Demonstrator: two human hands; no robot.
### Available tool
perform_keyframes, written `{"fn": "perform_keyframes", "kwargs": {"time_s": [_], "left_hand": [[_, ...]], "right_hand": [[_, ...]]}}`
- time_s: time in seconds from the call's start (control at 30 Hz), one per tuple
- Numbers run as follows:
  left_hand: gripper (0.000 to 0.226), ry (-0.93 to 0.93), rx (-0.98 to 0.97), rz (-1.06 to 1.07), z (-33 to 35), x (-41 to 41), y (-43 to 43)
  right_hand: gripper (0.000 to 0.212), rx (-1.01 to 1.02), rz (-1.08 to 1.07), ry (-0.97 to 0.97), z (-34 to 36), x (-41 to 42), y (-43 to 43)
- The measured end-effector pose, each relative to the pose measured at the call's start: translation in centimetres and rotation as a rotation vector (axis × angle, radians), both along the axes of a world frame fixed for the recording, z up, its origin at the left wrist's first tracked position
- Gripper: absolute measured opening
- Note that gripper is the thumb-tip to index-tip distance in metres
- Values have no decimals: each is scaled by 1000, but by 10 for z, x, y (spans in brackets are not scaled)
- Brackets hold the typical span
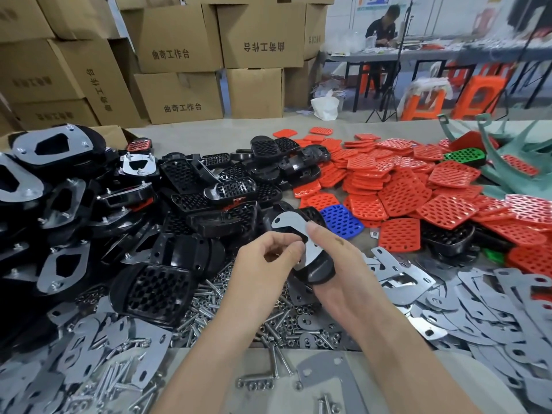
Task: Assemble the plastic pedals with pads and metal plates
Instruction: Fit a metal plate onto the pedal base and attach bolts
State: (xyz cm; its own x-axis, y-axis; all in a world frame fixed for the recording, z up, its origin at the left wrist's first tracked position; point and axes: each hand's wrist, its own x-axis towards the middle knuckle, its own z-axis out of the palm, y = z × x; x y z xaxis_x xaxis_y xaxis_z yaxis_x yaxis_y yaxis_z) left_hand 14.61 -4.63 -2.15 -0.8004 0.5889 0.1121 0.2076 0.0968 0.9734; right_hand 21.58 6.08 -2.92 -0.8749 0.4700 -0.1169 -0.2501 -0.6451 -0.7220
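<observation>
Head view, right grip (337, 264) wrapped round a black plastic pedal (319, 271) above silver screws (209, 306) piled on the worktop (227, 138), thumb pressing a flat silver metal plate (288, 221) onto it, left grip (263, 264) pinching the plate's near edge, red perforated pads (397, 186) heaped beyond.

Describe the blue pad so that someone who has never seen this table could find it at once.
Start at the wide heap of red pads covering the right half of the table. Follow its near-left edge, where it meets the black pedals, just beyond the right hand. The blue pad lies there, perforated like its neighbours but the only blue one in view.
</observation>
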Motion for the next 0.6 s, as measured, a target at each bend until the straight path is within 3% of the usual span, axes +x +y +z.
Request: {"fn": "perform_keyframes", "kwargs": {"time_s": [0.1,0.33,0.6], "left_hand": [[13,3,12,32,0,0,-1],[14,-34,212,281,2,-8,-7],[22,-8,136,161,-1,-11,-7]], "right_hand": [[34,47,56,32,-2,1,0],[64,1,24,20,-5,-3,3],[58,39,66,27,-5,-3,3]]}}
